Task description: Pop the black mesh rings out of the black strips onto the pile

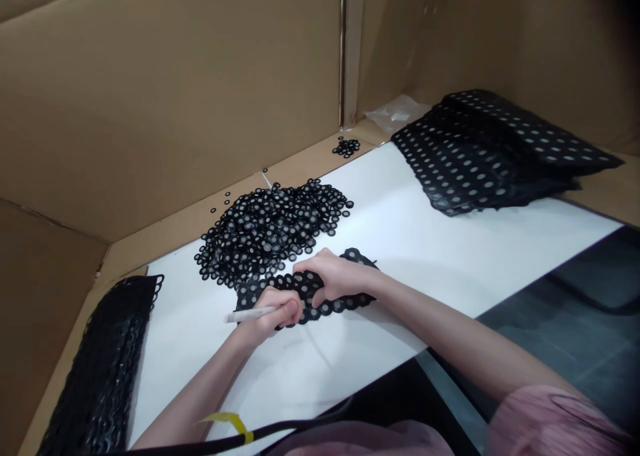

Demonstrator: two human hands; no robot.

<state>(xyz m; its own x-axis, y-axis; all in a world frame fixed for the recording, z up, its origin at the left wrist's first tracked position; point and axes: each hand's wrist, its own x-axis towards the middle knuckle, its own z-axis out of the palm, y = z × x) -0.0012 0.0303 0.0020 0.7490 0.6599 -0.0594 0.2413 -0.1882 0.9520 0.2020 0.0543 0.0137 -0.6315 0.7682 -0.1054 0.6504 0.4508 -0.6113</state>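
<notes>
A black sheet of round rings with pale centres (326, 307) lies on the white tabletop in front of me. My left hand (275, 311) is closed around a slim white pen-like tool (250, 315), whose back end points left; its working tip is hidden by my fingers, close over the sheet. From the right, my right hand (337, 275) grips the sheet's middle, thumb on the near side and fingers on the far side. Just beyond both hands spreads a heap of loose black rings (270, 226).
On the left is a stack of black perforated sheets (103, 363). More dotted black sheets (480, 153) are piled at the back right, near a clear plastic bag (397, 113). A few rings (347, 147) lie by the cardboard wall (200, 89). A black cable with a yellow tie (233, 421) crosses the near edge.
</notes>
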